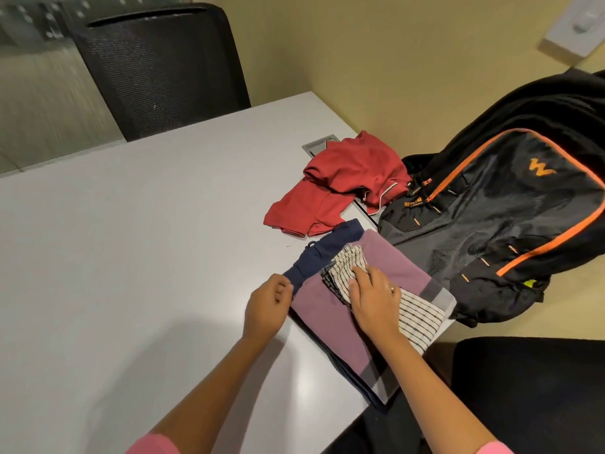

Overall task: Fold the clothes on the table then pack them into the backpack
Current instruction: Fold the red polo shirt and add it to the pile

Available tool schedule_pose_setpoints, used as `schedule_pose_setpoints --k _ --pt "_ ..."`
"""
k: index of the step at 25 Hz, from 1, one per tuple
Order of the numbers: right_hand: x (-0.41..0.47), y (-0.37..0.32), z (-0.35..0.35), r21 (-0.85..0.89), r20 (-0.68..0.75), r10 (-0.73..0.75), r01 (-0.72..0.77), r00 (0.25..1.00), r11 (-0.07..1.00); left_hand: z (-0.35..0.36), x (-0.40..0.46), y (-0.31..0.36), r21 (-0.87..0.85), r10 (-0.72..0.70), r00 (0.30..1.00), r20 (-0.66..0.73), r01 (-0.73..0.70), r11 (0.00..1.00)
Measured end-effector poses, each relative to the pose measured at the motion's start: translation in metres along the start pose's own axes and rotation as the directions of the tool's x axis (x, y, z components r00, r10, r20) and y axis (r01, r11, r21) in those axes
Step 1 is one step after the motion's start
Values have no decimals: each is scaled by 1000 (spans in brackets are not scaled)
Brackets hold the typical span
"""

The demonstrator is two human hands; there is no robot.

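A folded purple garment (330, 317) with a grey band lies at the table's right edge. On top of it lies a folded white cloth with dark stripes (415, 317), and my right hand (373, 298) presses flat on that cloth. A navy garment (322, 253) lies under the purple one, sticking out at its far left. My left hand (268, 306) pinches the navy garment's near corner. A crumpled red shirt (343, 181) lies unfolded farther back. The black backpack (497, 217) with orange trim stands to the right, leaning against the wall.
The white table (131, 257) stretches to the left. A black mesh office chair (163, 67) stands at the far side. A metal cable hatch (319, 144) sits behind the red shirt. A dark chair seat (530, 388) is at the lower right.
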State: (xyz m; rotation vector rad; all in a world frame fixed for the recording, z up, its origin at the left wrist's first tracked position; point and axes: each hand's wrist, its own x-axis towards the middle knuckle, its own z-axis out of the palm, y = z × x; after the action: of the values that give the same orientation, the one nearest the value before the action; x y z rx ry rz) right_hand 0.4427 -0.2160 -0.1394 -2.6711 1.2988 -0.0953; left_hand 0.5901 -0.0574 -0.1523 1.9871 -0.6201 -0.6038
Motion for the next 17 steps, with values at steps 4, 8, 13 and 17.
schedule_pose_setpoints --k 4,8,13,17 --pt "33 -22 -6 152 -89 172 -157 981 976 -41 29 -42 376 232 969 -87 -184 908" --pt "69 -55 -8 167 -304 -26 81 952 983 -96 56 -87 625 314 948 -53 -214 751" --pt "129 -105 15 -7 -122 -236 237 964 972 -126 59 -130 739 160 987 -10 -100 666" --pt "170 -128 36 -86 329 -56 89 943 992 -123 57 -144 770 78 996 31 -73 634"
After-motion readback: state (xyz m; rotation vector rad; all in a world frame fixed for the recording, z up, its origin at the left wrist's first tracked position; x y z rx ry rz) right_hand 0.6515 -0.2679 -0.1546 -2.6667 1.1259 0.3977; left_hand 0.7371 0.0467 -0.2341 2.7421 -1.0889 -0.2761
